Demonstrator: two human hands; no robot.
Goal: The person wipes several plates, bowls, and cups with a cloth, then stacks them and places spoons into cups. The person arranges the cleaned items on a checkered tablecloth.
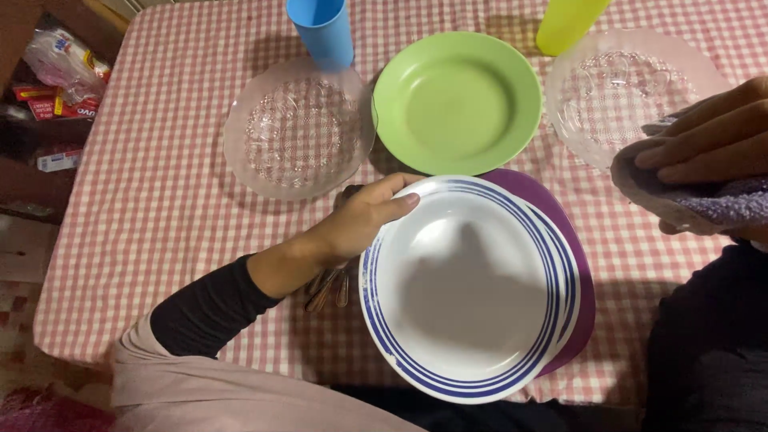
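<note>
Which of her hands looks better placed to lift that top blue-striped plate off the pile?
Probably the left hand: its fingers already grip the rim of the white blue-striped plate. The right hand is off to the side, holding a purple cloth.

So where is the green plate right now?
In the head view the green plate sits at the far centre of the checked tablecloth, between two clear glass bowls and just beyond the blue-rimmed white plate.

a white plate [472, 288] with blue rim rings is stacked on others, and a purple cloth [704, 200] is bunched up at the right.
</note>
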